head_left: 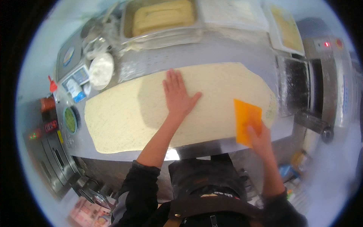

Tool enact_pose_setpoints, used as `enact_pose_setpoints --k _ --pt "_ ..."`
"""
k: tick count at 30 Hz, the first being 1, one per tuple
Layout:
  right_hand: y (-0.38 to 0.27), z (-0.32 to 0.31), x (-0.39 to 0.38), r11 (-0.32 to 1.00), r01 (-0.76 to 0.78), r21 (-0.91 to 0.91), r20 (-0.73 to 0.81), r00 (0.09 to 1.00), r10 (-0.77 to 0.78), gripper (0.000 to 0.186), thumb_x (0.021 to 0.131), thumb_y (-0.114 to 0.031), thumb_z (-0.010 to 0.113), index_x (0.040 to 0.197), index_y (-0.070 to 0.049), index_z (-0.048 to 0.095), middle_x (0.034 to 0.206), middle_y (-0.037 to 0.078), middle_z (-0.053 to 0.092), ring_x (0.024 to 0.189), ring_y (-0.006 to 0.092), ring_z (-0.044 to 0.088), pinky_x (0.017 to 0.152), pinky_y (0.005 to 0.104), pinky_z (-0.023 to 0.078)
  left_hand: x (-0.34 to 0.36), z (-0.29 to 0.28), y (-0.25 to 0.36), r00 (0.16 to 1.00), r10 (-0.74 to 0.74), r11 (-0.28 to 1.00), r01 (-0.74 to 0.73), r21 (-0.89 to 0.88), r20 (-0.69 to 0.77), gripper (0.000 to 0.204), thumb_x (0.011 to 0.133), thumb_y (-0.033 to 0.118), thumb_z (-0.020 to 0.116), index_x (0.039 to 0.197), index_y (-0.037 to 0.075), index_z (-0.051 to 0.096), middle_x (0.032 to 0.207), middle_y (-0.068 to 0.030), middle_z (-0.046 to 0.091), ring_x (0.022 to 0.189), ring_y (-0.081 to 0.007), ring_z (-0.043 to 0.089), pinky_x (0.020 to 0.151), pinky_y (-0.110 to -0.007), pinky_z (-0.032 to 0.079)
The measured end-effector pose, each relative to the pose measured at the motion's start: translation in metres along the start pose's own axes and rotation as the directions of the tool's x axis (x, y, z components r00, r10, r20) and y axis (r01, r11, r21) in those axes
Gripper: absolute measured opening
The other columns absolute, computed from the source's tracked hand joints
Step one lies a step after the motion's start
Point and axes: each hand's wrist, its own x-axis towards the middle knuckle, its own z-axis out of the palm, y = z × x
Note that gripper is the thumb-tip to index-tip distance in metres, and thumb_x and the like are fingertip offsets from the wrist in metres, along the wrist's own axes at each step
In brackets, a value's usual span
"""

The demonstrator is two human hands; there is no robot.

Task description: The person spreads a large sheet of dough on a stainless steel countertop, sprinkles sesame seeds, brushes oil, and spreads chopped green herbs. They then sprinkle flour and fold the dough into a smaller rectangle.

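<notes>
A long, pale sheet of rolled-out dough with fine specks lies across the metal table. Near its middle my left hand rests palm down with the fingers stretched out and the thumb apart. My right hand grips a flat orange dough scraper over the right part of the sheet, close to its front edge. The thumb presses on the scraper's face, while the other fingers are hidden behind it. Greenish specks show on the dough near its right end.
At the back stands a metal tray holding a dough block; a white tub is to its right. A white bowl of flour, a scale and a green-filled bowl line the left. A machine borders the right.
</notes>
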Motion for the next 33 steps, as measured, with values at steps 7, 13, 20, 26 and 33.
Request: enact_pose_setpoints --k 7,13,20,26,33 --pt "0.095 -0.09 -0.05 0.974 -0.135 0.184 -0.157 0.974 0.164 0.033 0.107 -0.017 0.069 0.133 0.003 0.069 0.115 0.011 0.078 0.103 0.0161 0.073 0.09 0.0348 0.059 0.042 0.08 0.193 0.963 0.267 0.962 -0.269 -0.042 -0.041 0.119 0.09 0.063 0.075 0.17 -0.01 0.025 0.18 -0.0306 0.019 0.17 -0.0398 0.01 0.137 -0.057 0.005" --pt "0.18 -0.127 -0.086 0.866 -0.133 0.482 -0.313 0.897 0.312 0.03 0.106 -0.016 0.071 0.129 0.002 0.071 0.113 0.01 0.079 0.1 0.0153 0.073 0.088 0.0352 0.059 0.033 0.14 0.322 0.882 0.466 0.885 -0.465 -0.027 0.071 0.118 0.092 0.068 0.07 0.169 -0.011 0.028 0.179 -0.0315 0.022 0.17 -0.0403 0.013 0.137 -0.057 0.006" --pt "0.208 -0.162 -0.119 0.881 -0.115 0.459 -0.418 0.847 0.328 0.028 0.106 -0.014 0.071 0.13 0.001 0.071 0.115 0.009 0.078 0.102 0.0158 0.073 0.09 0.0356 0.059 -0.043 0.149 0.387 0.763 0.643 0.744 -0.6 -0.295 0.071 0.116 0.093 0.052 0.078 0.171 -0.01 0.019 0.18 -0.0319 0.016 0.169 -0.0452 0.012 0.136 -0.06 0.007" --pt "0.224 -0.171 -0.131 0.881 -0.093 0.464 -0.432 0.844 0.316 0.029 0.106 -0.017 0.071 0.129 0.0 0.071 0.114 0.009 0.077 0.101 0.0172 0.073 0.091 0.0366 0.059 0.002 0.113 0.315 0.969 0.245 0.967 -0.243 0.081 -0.029 0.116 0.095 0.054 0.075 0.169 -0.015 0.017 0.179 -0.0366 0.011 0.17 -0.0444 0.005 0.136 -0.059 0.004" --pt "0.207 -0.17 -0.136 0.855 -0.18 0.486 -0.318 0.875 0.365 0.034 0.108 -0.025 0.069 0.133 -0.003 0.069 0.119 0.01 0.077 0.105 0.0197 0.075 0.094 0.0393 0.061 -0.085 0.181 0.411 0.719 0.686 0.688 -0.592 -0.42 0.112 0.115 0.096 0.044 0.077 0.171 -0.011 0.011 0.181 -0.0324 0.009 0.17 -0.0437 0.006 0.138 -0.053 0.004"
